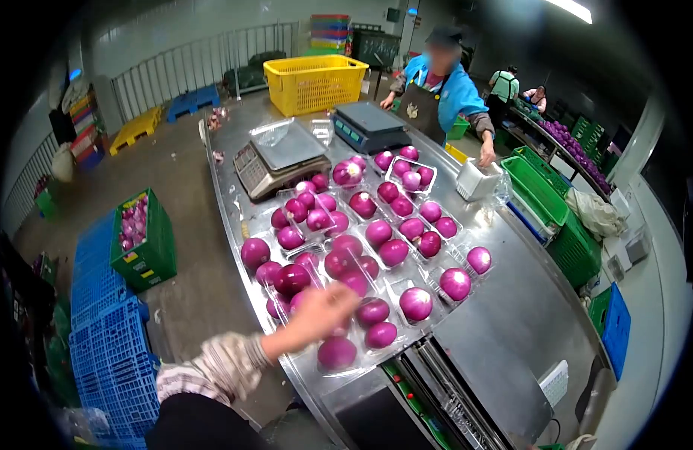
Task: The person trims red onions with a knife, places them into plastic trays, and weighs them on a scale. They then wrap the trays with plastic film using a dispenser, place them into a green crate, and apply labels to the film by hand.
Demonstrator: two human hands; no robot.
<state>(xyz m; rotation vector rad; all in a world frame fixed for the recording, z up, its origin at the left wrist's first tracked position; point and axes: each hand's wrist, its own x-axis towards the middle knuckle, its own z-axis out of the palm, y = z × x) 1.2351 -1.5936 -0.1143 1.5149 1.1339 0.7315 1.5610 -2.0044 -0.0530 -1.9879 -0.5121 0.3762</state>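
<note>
My left hand (316,319) reaches in from the lower left, above the near side of the metal table. Blurred and curled together, its fingers may hold something, but I cannot make out what. Below and around it are purple onions in clear plastic trays; one large onion (336,352) lies just under the wrist. Two more onions, one in front (381,335) and one behind (372,310), share a tray right of the fingers. A clear plastic lid (346,262) stands up past the fingertips. My right hand is not in view.
Two scales (282,157) and a yellow crate (316,82) stand at the table's far end. A co-worker in blue (466,97) reaches toward a white container (477,180). A green crate of onions (142,240) is left, beside blue pallets (110,352). A film-wrapping machine (451,390) adjoins the near edge.
</note>
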